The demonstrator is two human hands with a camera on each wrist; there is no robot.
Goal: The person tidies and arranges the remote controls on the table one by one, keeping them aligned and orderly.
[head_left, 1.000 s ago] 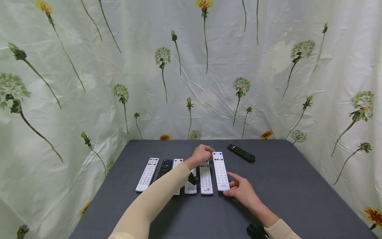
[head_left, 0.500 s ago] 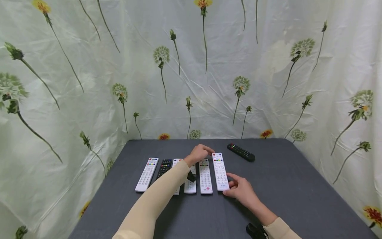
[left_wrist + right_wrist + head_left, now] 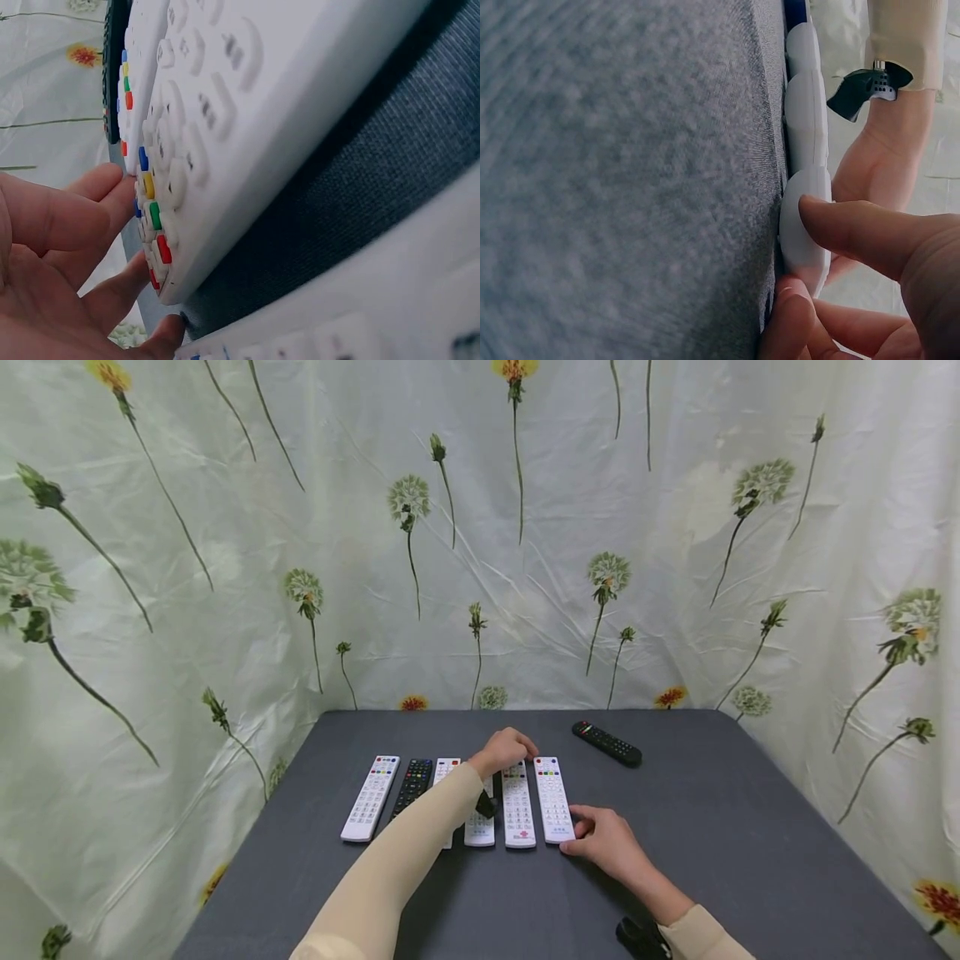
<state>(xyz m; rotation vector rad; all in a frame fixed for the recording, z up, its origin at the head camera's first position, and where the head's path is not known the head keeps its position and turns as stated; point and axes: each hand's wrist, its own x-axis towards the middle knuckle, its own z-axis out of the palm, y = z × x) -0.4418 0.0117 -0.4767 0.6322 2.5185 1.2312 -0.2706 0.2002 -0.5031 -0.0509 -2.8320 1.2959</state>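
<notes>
A white remote control [image 3: 553, 800] lies at the right end of a row of remotes, flat on the dark grey tabletop. My right hand [image 3: 606, 842] pinches its near end; in the right wrist view the thumb [image 3: 847, 225] presses the end face and the fingers sit at its side. Across at the far end, the left hand [image 3: 504, 750] reaches over the row. Its extended fingertips touch that remote's top end [image 3: 133, 161] in the left wrist view, beside the neighbouring white remote [image 3: 210, 120] with coloured buttons. The left sleeve covers part of the row.
To the left stand a white remote [image 3: 371, 798], a black one [image 3: 412, 787] and more white ones, side by side. Another black remote [image 3: 607, 744] lies slanted at the back right. A dandelion-print curtain [image 3: 480, 568] hangs behind the table [image 3: 712, 827].
The far end of the rightmost white remote, raised earlier, has come down onto the table. The left hand has lowered with it; the right hand stays at the near end.
</notes>
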